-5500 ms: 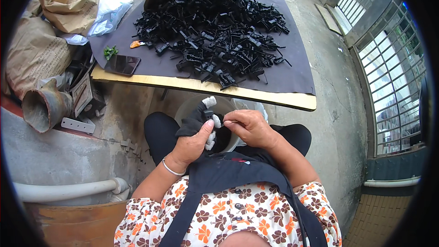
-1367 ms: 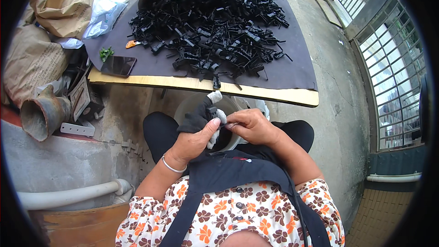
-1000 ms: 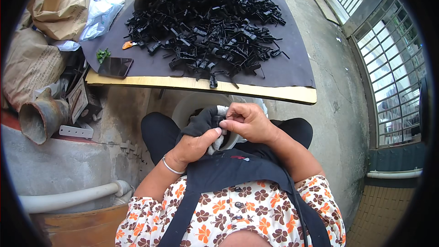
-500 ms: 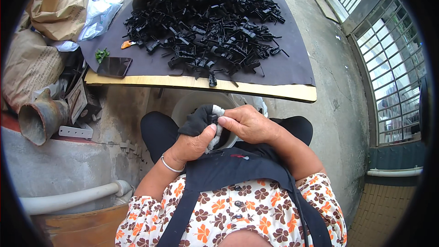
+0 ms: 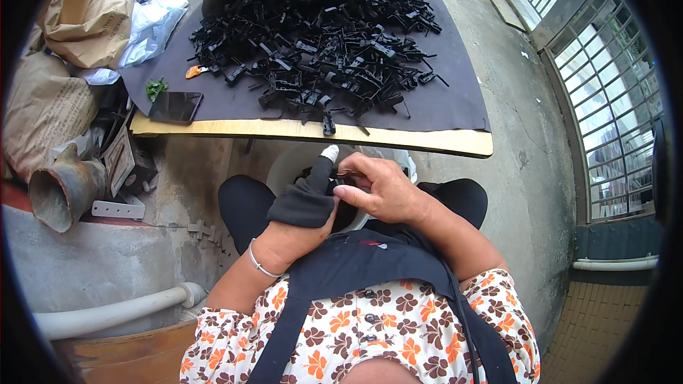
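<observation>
Left hand [image 5: 302,203] in dark fingerless glove, right hand [image 5: 377,188] pinched together on small black part; could slip into white bucket [image 5: 284,171].

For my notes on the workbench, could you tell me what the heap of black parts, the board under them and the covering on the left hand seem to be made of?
The black parts look like moulded plastic: uniform, slightly glossy. The board seems to be plywood or similar, showing a pale raw edge under a dark matte sheet, perhaps felt or rubber. The covering on the left hand looks like dark knitted fabric, soft and matte.
</observation>
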The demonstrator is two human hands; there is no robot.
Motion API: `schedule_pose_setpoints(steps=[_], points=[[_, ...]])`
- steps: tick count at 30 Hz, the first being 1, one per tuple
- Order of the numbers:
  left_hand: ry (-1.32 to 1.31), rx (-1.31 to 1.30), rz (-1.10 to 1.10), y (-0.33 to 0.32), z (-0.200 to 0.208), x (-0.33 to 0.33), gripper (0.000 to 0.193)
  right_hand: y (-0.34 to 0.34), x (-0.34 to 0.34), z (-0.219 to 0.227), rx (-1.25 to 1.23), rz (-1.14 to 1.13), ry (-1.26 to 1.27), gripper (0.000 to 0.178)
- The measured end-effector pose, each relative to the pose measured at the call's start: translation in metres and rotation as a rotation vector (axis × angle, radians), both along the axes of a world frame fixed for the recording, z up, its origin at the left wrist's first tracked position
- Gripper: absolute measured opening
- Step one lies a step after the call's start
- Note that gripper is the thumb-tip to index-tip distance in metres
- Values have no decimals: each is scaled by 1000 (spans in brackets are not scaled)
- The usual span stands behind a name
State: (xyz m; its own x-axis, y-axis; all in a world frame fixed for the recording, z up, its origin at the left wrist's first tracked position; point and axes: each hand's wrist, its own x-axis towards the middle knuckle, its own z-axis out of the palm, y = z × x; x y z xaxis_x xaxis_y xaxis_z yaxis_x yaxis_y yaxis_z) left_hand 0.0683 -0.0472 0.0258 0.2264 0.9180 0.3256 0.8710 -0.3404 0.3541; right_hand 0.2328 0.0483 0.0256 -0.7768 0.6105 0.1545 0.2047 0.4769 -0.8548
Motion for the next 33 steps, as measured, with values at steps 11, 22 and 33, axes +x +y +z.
schedule_pose_setpoints(steps=[11, 22, 33], points=[[-949, -284, -22, -10, 5, 7, 49, -4, 7, -6, -619, 149, 318, 12], [-966, -303, 14, -11, 6, 12, 43, -7, 4, -9, -490, 107, 187, 17], [-837, -52, 61, -5, 3, 15, 30, -20, -1, 9, -130, -1, 73, 22]])
